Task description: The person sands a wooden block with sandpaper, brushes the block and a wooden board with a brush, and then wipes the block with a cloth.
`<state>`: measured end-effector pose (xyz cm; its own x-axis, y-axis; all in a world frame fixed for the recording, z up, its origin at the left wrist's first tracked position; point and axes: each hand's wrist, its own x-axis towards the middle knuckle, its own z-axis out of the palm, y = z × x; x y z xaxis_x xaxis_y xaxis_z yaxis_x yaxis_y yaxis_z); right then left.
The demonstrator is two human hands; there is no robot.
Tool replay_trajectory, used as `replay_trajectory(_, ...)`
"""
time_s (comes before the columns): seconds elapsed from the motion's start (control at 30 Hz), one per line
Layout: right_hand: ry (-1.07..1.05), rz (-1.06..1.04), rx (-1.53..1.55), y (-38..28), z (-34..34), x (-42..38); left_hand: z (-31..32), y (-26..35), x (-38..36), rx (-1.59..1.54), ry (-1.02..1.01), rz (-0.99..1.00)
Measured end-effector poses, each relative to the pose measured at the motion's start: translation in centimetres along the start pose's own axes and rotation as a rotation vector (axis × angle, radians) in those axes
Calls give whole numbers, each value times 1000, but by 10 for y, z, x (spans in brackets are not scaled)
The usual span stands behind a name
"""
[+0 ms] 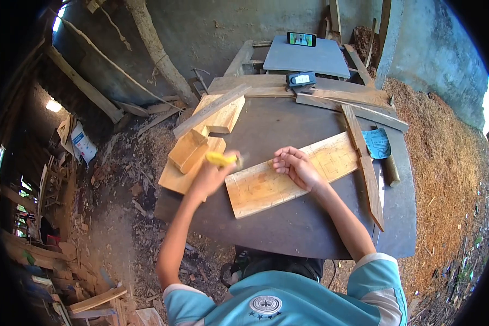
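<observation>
My left hand (214, 173) is closed around a small yellow tool (221, 158), smeared by motion, beside the left end of a pale wooden board (266, 188). That board lies slantwise on the dark tabletop, with thin lines marked on its face. Over its upper middle is my right hand (296, 167), fingers loosely bent and apart, with nothing visible in them. Close to my left hand, a wooden block (188, 154) rests on another flat piece of wood (174, 178).
A dark wooden strip (364, 163) crosses the board's right end, near blue sandpaper (377, 143). Long planks (353, 111) and a dark blue boxy item (300, 80) lie along the table's back. Farther off, a phone (301, 39) stands on a grey panel (304, 57). Sawdust (440, 157) is heaped at right.
</observation>
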<state>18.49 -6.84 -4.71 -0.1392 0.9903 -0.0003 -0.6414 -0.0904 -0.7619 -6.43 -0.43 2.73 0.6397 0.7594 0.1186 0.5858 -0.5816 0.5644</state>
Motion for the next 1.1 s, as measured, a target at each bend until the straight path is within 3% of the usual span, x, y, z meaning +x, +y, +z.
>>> replay_trajectory(0.1,36,38,-1,-3,3,0,10,26,-49,-67,-108,212)
replay_trajectory(0.2,30,38,17,-3,1,2,-15,42,-71,-417,-545,99)
replay_trajectory(0.3,27,45,14,-4,3,1,-18,25,-42,-108,-452,-59)
replay_trajectory(0.37,20,37,12,-3,2,1,-12,8,-17,-53,-126,-166)
replay_trajectory(0.47,1,23,14,-2,2,1,-15,8,-6,-4,-69,-64)
replay_trajectory(0.5,5,26,11,-4,1,0,-11,14,-13,-89,-148,-145)
replay_trajectory(0.57,21,43,15,-5,3,-1,-2,9,-37,-93,-220,216)
replay_trajectory(0.63,24,50,18,-4,2,1,-14,34,-61,-211,-568,-181)
replay_trajectory(0.7,29,47,27,-4,3,2,-17,38,-70,-464,-777,-31)
replay_trajectory(0.83,-101,-27,-172,-2,6,-1,-16,46,-49,-192,-698,-135)
replay_trajectory(0.97,-391,-124,-672,-5,20,-9,18,41,-32,-305,-558,68)
replay_trajectory(1.1,-298,194,-759,-5,46,-17,31,43,-29,-171,-424,74)
